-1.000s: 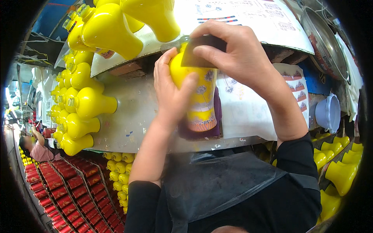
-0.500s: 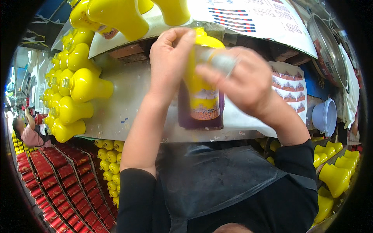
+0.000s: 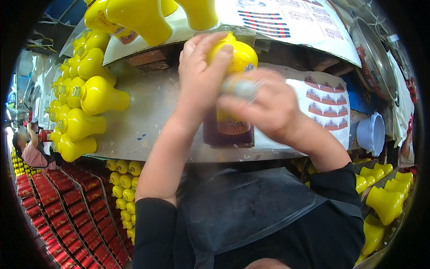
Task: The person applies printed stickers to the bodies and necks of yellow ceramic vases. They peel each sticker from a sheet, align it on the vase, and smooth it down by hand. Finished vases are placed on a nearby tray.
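A glossy yellow bottle [image 3: 244, 56] lies on a dark purple pad [image 3: 228, 140] at the edge of the metal bench, its neck pointing away from me. My left hand [image 3: 199, 67] is closed around the bottle's neck end and shoulder, thumb on top. Across the bottle's middle, my right hand [image 3: 275, 101] grips a whitish-grey tool [image 3: 240, 87], smeared by motion, so its kind is unclear. A brown and blue printed decal [image 3: 235, 128] shows on the bottle's wide end, partly covered by my right hand.
Decal sheets [image 3: 329, 107] lie right of the pad. Yellow bottles [image 3: 101, 96] line the bench's left side; others stand on the raised white board [image 3: 224, 20]. A lilac basin [image 3: 371, 134] sits at right. Red boxes [image 3: 67, 201] fill the lower left. Another person [image 3: 33, 150] is far left.
My right hand and the tool have moved slightly left and nearer to me over the bottle. My left hand has shifted a little, and more of the bottle's shoulder shows between my hands.
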The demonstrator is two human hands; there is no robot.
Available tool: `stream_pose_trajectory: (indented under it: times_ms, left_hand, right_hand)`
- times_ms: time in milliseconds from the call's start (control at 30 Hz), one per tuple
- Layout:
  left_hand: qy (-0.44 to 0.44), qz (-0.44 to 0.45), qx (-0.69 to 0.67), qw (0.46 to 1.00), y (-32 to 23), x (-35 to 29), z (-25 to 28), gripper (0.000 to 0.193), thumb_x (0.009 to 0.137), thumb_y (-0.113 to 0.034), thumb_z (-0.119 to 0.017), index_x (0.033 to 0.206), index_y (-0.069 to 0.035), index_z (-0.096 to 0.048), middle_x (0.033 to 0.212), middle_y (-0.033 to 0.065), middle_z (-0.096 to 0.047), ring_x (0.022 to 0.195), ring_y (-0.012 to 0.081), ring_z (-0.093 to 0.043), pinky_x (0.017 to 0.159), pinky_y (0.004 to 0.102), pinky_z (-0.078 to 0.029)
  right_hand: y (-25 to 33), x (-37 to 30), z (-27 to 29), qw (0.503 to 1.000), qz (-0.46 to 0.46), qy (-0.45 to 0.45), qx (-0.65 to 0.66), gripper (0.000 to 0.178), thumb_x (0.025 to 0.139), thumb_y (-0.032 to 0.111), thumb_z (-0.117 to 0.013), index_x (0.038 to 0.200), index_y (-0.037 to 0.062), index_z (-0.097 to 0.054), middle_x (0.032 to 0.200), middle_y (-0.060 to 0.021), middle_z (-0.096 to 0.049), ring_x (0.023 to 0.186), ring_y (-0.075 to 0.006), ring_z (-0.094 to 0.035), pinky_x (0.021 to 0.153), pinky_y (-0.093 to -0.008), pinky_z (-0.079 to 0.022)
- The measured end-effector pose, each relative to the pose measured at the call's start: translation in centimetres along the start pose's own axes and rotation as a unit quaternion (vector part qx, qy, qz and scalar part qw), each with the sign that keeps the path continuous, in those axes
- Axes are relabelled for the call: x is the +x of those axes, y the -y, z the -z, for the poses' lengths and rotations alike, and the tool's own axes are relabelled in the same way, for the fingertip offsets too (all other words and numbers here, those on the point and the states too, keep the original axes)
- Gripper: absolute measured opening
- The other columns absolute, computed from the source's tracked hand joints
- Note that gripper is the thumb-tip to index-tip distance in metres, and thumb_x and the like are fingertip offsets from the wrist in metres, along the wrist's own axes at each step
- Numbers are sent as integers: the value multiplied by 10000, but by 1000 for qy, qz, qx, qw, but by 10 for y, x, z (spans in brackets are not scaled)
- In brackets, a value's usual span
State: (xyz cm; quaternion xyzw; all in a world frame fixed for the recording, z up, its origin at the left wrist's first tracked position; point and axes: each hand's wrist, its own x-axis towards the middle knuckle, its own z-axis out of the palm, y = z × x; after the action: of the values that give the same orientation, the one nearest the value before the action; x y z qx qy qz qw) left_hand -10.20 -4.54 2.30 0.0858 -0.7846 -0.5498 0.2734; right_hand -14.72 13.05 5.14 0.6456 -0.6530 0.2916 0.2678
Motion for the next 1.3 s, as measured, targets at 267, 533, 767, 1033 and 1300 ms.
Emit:
stream_pose_trajectory:
  times_ms: [267,533,767,1033,1300]
  left_hand:
    - [-36,91,-173,980,26,-12,-18,466,1076,-379,-489,1366,-16,-525,1271,153,-569,1144,229,-591,1015,373,-490]
    - [-29,-42,46,998,33,-26,-9,623,1110,-401,-426,1572,-3,-298,1512,219,-383,1374,300,-440,1173,409,-333]
    - [7,109,-50,993,24,-57,-17,891,1047,-357,-537,1631,34,10,1624,267,-260,1504,358,-314,1238,420,-235]
    - [65,159,16,985,0,-80,-14,1144,891,-207,-733,1618,0,127,1469,304,-487,1333,405,-550,1108,427,-445]
    - [48,153,7,987,3,-81,-17,1130,865,-207,-739,1618,22,71,1473,343,-463,1328,444,-546,1109,458,-451]
  right_hand:
    - [12,-37,-6,982,-76,36,171,296,766,98,-795,1050,154,-731,900,-63,-711,831,-235,-720,748,-367,-591]
    - [14,-60,-11,980,-142,-91,109,320,764,-93,-810,1015,69,-698,966,-146,-756,863,-303,-755,728,-356,-604]
    - [7,-82,-33,857,-422,-121,268,276,939,-21,-730,1166,10,-576,1050,-89,-693,936,-153,-708,841,-286,-589]
    - [4,-46,-28,921,-311,-154,175,306,878,57,-772,1157,44,-648,1028,-160,-706,906,-324,-733,785,-371,-580]
    - [-32,-5,-11,953,-244,-112,137,244,876,79,-768,1088,75,-648,979,-137,-718,843,-333,-727,738,-372,-581]
